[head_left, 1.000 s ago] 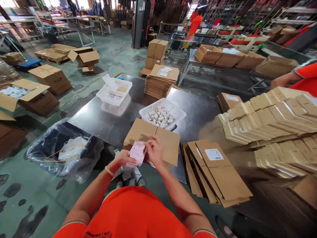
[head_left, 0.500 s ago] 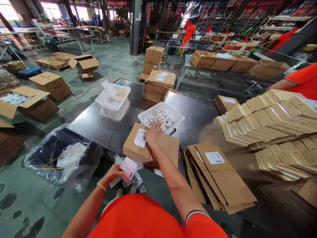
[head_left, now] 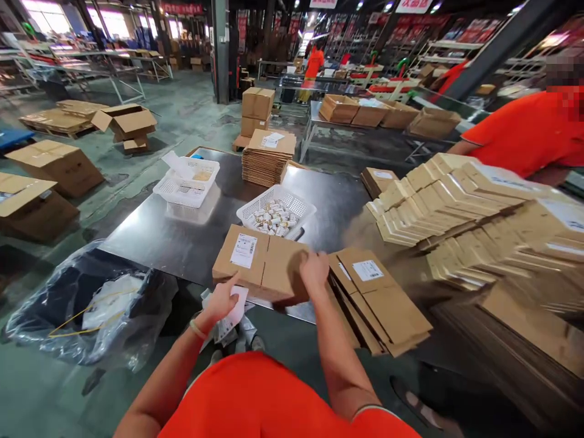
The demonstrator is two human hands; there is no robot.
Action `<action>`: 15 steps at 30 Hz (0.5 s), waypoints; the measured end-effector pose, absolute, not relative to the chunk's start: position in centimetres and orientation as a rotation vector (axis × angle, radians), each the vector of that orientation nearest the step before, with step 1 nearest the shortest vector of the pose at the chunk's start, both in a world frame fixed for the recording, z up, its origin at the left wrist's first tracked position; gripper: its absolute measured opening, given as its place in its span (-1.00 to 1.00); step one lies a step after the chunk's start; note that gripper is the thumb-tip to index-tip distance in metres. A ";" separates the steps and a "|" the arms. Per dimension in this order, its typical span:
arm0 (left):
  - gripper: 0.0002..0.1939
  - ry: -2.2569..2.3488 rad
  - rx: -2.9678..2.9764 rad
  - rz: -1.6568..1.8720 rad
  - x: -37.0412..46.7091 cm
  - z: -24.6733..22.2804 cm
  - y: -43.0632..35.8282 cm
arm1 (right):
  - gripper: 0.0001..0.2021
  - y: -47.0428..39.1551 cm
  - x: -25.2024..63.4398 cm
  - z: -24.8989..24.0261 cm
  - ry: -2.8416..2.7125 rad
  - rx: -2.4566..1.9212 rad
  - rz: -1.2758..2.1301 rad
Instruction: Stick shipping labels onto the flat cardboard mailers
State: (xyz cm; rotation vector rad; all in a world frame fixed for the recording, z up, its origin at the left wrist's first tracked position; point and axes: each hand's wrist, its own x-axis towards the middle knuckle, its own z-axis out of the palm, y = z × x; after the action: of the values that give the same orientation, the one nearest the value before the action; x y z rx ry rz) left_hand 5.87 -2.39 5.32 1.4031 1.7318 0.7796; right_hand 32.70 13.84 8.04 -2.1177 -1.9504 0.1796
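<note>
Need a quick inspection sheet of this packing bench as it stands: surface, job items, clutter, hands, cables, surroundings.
Surface: steel table, shiny, bare at its left.
Job's things: flat carton at the near edge, white label stuck on its left half; paper slip in the left hand.
Clutter: basket of small tubes; second white basket; stack of flat cartons; labelled flats to the right.
Hands: left hand holds the slip; right hand rests on the carton's right edge.
Cables: nothing seen.
Surroundings: plastic-lined waste bag on the floor at left; co-worker's orange sleeve at right.
</note>
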 end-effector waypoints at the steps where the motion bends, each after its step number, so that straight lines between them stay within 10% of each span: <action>1: -0.20 1.776 1.428 0.713 6.1 5.3 -2.2 | -0.59 13.0 34.2 7.8 -1.934 -2.211 0.251; 15: -0.28 1.959 1.703 0.199 5.8 7.0 -1.3 | -0.73 11.2 34.2 7.2 -1.698 -2.283 0.584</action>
State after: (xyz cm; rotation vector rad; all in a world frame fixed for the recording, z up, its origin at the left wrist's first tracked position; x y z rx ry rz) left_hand 5.75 -1.28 7.05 1.7026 1.9586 0.1992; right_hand 34.20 11.21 7.19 -2.2835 -1.6976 0.5842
